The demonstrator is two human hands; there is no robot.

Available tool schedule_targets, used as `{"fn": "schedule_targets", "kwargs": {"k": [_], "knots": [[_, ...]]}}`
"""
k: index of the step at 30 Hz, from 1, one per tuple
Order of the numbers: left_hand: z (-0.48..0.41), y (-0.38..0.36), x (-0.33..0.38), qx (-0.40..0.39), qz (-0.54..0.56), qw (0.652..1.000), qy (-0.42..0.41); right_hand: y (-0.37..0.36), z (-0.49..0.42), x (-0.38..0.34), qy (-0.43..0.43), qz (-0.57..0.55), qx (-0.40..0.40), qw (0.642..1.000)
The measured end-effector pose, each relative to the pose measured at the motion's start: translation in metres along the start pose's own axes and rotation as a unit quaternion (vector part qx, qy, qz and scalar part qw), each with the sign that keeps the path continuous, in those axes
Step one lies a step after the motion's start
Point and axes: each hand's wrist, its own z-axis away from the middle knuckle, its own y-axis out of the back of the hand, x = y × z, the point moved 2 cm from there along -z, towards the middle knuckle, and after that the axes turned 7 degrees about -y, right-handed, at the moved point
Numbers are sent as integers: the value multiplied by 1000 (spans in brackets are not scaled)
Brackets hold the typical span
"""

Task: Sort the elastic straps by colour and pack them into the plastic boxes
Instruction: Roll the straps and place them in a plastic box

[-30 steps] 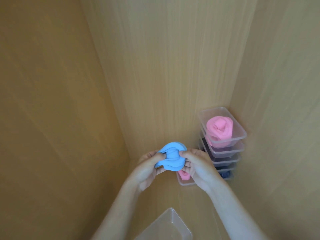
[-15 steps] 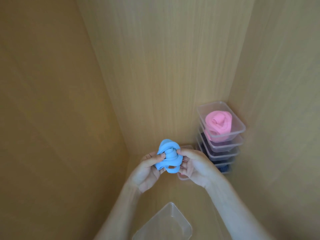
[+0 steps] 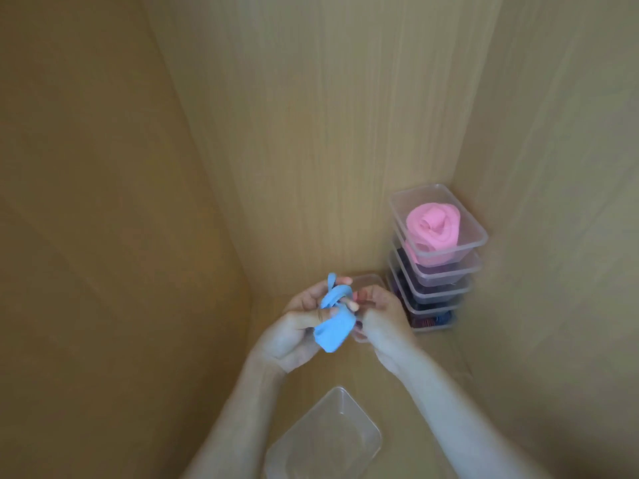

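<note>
- Light blue elastic strap [image 3: 334, 327], bunched into a soft wad, sits just below the middle of the head view, held above the wooden counter [image 3: 432, 371].
- The left hand [image 3: 294, 331] has its grip wrapped round the wad, thumb across it. The right hand [image 3: 382, 318] curls its fingertips in to pinch the loose upper end, though blur softens the detail.
- The step in hand looks like rolling the strap up. Next it needs a tucked end, then a drop into the empty clear plastic box [image 3: 325, 440] at the bottom centre.
- Count of straps: one blue, plus one rolled pink elastic strap [image 3: 432, 229] in the top box at the right.
- Count of boxes: the stack of clear plastic boxes [image 3: 437, 283] at the right seems five high. The lower ones hold dark contents. One more half-hidden clear box [image 3: 371, 281] stands behind the hands, which makes seven.
</note>
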Motion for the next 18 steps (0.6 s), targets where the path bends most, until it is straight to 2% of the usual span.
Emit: {"fn": "schedule_targets", "kwargs": {"k": [3, 6, 10, 14, 18], "knots": [[-6, -3, 2, 69, 25, 997, -6, -8, 9, -2, 131, 83, 40, 987], [-9, -1, 8, 116, -13, 993, -2, -9, 16, -4, 152, 75, -6, 986], [-5, 1, 6, 125, -16, 992, 13, 2, 16, -3, 33, -33, -67, 997], [2, 2, 2, 84, 29, 996, 24, 10, 15, 3, -93, -157, -154, 971], [15, 8, -7, 94, 2, 994, 47, 14, 18, 15, -94, -130, -188, 969]]}}
